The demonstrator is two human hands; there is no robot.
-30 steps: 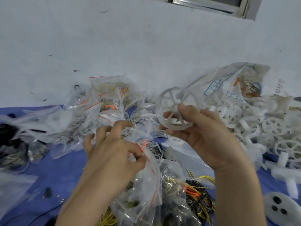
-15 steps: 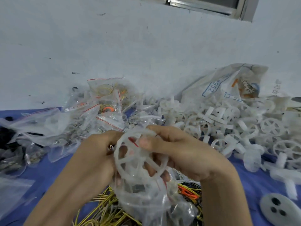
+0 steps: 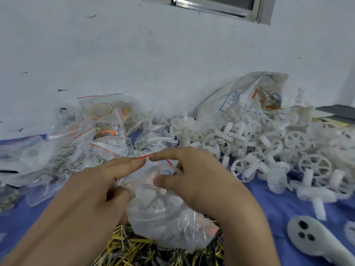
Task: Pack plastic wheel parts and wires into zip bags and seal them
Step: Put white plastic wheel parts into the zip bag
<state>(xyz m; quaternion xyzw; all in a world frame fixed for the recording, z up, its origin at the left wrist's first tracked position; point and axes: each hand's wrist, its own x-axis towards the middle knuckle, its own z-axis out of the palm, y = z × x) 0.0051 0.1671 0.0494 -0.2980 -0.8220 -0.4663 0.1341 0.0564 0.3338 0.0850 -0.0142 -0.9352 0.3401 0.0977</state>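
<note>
A clear zip bag (image 3: 169, 223) with a red seal strip hangs between my two hands over a heap of yellow and black wires (image 3: 134, 248). A white spoked plastic wheel (image 3: 155, 191) lies inside the bag, near its mouth. My left hand (image 3: 99, 191) holds the bag's top edge on the left with forefinger and thumb. My right hand (image 3: 199, 179) pinches the same red-striped edge on the right, fingertips almost meeting those of the left hand.
A big pile of white wheels (image 3: 269, 143) spreads over the blue cloth (image 3: 269, 208) at right, with a printed sack (image 3: 247, 95) behind it. Filled zip bags (image 3: 92, 135) lie heaped at left against the wall. A white three-holed part (image 3: 311, 237) lies lower right.
My right hand brought the wheel from the pile to the bag and put it inside. Both hands have since moved up to the bag's mouth.
</note>
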